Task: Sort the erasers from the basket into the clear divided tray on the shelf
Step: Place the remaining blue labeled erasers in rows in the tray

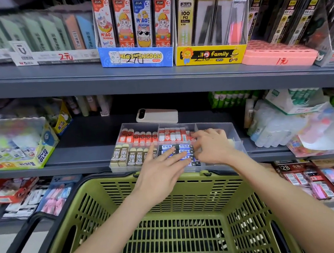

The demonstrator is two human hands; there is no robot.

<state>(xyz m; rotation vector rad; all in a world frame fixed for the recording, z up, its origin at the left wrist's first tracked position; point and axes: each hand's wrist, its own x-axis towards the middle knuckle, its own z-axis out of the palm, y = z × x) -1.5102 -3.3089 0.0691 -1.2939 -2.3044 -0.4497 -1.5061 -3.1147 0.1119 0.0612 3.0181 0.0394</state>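
The blue erasers lie stacked in the front middle compartment of the clear tray, and both hands are on them. From my seat I see the left hand laid flat over their left half, its fingers straight and released, resting on the labels and gripping nothing. The right hand comes in from the other side, its fingers bent down onto the right ends of the same stack. Whether it pinches one eraser or only pushes against the row, I cannot tell, since the fingertips hide the contact.

Left of the blue stack, in the front left compartment, stand the tan erasers marked 2B. Behind these, red erasers fill the back left compartment. Red-and-white erasers sit in the back middle one, just beyond the right hand's fingertips.

The tray rests at the front edge of the grey shelf. A white phone lies flat just behind it. Both forearms reach over the green basket, which sits directly below and in front of the tray. A box of glue stands well apart on the shelf's left.
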